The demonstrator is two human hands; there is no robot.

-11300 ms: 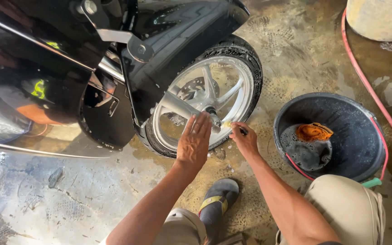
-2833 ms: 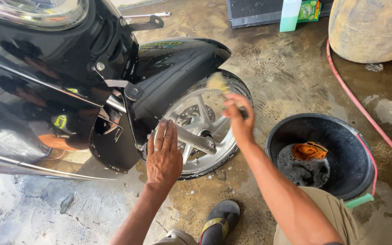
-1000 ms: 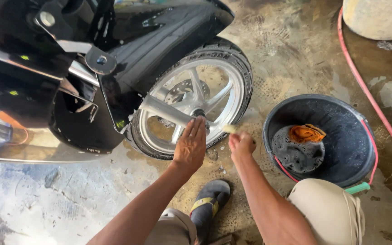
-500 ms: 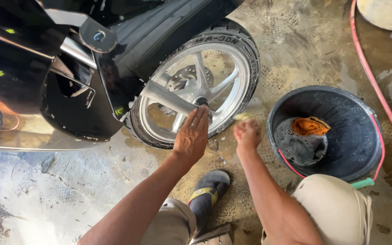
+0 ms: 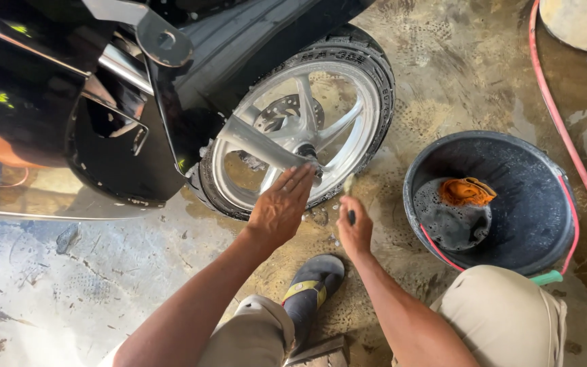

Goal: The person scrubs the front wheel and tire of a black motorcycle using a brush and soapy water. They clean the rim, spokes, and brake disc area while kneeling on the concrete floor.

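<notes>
I'm crouched in what looks like a motorbike wash bay or small garage: under me is a wet, stained concrete floor (image 5: 69, 272), in front of me a black scooter (image 5: 49, 88) with its silver front wheel (image 5: 293, 136), beside me a black bucket (image 5: 552, 204) holding an orange cloth (image 5: 467, 191), and a red hose (image 5: 565, 129) snaking across the ground
</notes>
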